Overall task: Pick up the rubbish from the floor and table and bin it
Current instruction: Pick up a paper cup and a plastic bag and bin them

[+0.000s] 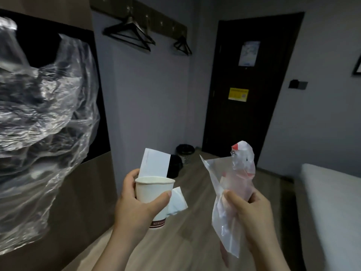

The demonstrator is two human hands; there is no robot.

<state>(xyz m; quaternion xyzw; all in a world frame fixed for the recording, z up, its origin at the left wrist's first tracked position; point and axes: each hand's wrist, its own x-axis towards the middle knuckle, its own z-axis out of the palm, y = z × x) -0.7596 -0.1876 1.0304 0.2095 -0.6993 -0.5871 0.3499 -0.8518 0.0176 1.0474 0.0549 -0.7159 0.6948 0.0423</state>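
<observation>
The left hand (134,204) grips a paper cup (156,194), with a white card (155,165) and a tissue (178,200) held against it. The right hand (252,216) clutches a crumpled plastic bag (234,173). A mesh bin (185,153) stands at the floor's far edge beside the door (248,85), with a black bag (173,167) just before it. Clear plastic sheeting (43,124) looms on the left.

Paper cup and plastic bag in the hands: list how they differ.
The paper cup is opaque white with a dark red band at its base; the plastic bag is translucent with red patches. The cup keeps a round shape; the bag is crumpled. The left hand grips the cup, the right hand the bag. Both are held above the floor.
</observation>
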